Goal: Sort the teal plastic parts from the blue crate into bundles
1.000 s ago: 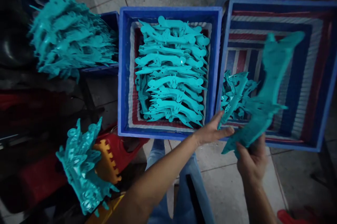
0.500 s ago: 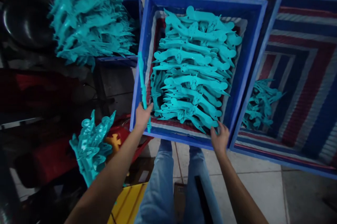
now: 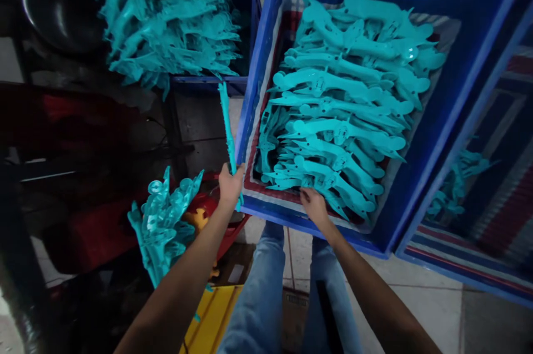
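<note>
My left hand [image 3: 231, 182] is closed round a turquoise plastic part [image 3: 229, 129], seen edge-on and nearly upright, at the left edge of the blue crate [image 3: 254, 76]. Inside that crate, similar flat turquoise plastic parts [image 3: 333, 126] stand packed in rows, with rounded ends and pointed tips. Along the near side of the rows is my right hand [image 3: 315, 204], its fingers curled in against the front parts. What those fingertips hold, if anything, is hidden.
A smaller blue bin [image 3: 208, 85] at upper left is heaped with turquoise parts [image 3: 166, 21]. At right stands another blue crate [image 3: 466, 276] with a striped lining and a few parts. More parts [image 3: 164, 221] are bunched at lower left, near a yellow surface [image 3: 212, 315].
My right hand has moved left along the front of the rows, from their right end toward the middle. My left hand still holds its part. The view has shifted, placing the crates farther right.
</note>
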`<control>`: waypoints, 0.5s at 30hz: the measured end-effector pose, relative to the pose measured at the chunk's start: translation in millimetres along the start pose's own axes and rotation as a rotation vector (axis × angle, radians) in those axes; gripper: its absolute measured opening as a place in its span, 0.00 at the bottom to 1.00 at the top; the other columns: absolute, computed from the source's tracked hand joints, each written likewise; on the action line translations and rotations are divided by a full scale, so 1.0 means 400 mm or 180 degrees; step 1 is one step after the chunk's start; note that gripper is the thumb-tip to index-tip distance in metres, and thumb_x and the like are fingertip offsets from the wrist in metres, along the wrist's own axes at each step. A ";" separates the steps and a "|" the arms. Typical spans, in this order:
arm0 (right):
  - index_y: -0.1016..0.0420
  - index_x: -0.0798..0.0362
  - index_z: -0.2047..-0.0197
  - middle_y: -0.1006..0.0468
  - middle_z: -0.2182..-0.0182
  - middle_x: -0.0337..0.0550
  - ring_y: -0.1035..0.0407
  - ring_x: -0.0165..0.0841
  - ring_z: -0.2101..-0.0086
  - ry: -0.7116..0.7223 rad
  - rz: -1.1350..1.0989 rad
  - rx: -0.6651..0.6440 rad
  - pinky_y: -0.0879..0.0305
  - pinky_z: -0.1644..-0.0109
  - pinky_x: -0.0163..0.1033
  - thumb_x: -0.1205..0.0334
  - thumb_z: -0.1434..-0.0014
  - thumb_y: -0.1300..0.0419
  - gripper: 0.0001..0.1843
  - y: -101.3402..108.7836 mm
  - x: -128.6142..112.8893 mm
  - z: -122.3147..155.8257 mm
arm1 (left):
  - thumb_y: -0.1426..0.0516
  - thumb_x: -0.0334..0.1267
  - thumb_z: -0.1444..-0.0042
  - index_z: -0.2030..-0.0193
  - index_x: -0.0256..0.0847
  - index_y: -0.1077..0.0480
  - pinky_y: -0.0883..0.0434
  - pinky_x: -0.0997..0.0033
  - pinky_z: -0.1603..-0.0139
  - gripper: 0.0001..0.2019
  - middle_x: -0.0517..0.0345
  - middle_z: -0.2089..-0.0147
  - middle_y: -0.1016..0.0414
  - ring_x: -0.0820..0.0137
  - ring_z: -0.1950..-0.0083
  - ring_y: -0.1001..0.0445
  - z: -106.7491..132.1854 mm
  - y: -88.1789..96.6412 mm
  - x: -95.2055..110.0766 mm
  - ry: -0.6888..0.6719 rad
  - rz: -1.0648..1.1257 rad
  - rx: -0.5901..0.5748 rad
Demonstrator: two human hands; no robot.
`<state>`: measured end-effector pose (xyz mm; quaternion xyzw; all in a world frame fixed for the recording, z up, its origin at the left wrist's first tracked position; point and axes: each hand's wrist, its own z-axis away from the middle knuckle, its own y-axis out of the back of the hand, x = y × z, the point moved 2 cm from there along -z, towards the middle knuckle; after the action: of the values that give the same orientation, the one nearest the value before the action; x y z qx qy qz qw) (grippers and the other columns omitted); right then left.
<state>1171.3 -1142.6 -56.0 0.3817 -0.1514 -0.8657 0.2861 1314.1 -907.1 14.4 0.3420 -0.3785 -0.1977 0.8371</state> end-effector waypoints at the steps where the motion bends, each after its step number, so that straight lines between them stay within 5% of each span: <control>1: 0.25 0.54 0.53 0.22 0.57 0.49 0.29 0.36 0.56 0.0071 -0.0008 -0.0148 0.35 0.49 0.38 0.66 0.41 0.50 0.16 -0.047 -0.050 -0.062 | 0.42 0.47 0.50 0.66 0.40 0.34 0.32 0.70 0.64 0.13 0.60 0.72 0.29 0.70 0.70 0.30 0.017 0.005 -0.007 0.0023 0.0214 -0.0043; 4: 0.29 0.57 0.48 0.25 0.53 0.53 0.31 0.37 0.51 0.0036 0.0033 -0.0340 0.38 0.47 0.37 0.69 0.44 0.46 0.19 -0.183 -0.159 -0.233 | 0.40 0.46 0.51 0.66 0.40 0.34 0.34 0.73 0.66 0.13 0.63 0.74 0.32 0.73 0.72 0.33 0.064 0.032 -0.022 0.0261 0.0748 -0.0075; 8: 0.40 0.69 0.43 0.31 0.50 0.71 0.35 0.49 0.47 -0.0480 0.0094 -0.0192 0.40 0.44 0.49 0.67 0.45 0.42 0.28 -0.333 -0.215 -0.392 | 0.39 0.44 0.49 0.61 0.39 0.33 0.36 0.74 0.68 0.13 0.63 0.73 0.32 0.75 0.72 0.34 0.087 0.076 -0.031 0.0634 0.1598 -0.0368; 11: 0.41 0.69 0.44 0.32 0.51 0.76 0.35 0.55 0.48 -0.0865 -0.0010 -0.0072 0.40 0.46 0.56 0.64 0.47 0.39 0.30 -0.412 -0.206 -0.445 | 0.40 0.44 0.46 0.58 0.40 0.33 0.36 0.74 0.69 0.13 0.62 0.74 0.32 0.74 0.73 0.34 0.073 0.102 -0.038 0.0791 0.2263 -0.0654; 15: 0.38 0.63 0.52 0.29 0.55 0.69 0.34 0.53 0.49 -0.1140 -0.0355 0.0146 0.39 0.47 0.54 0.66 0.50 0.40 0.22 -0.458 -0.176 -0.456 | 0.43 0.48 0.46 0.58 0.41 0.33 0.35 0.72 0.71 0.15 0.62 0.76 0.34 0.73 0.75 0.34 0.043 0.122 -0.064 0.0894 0.2761 -0.0857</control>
<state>1276.4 -962.9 -224.3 0.2357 -0.1982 -0.9307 0.1974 1288.1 -865.9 45.1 0.0642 -0.3406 0.1709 0.9223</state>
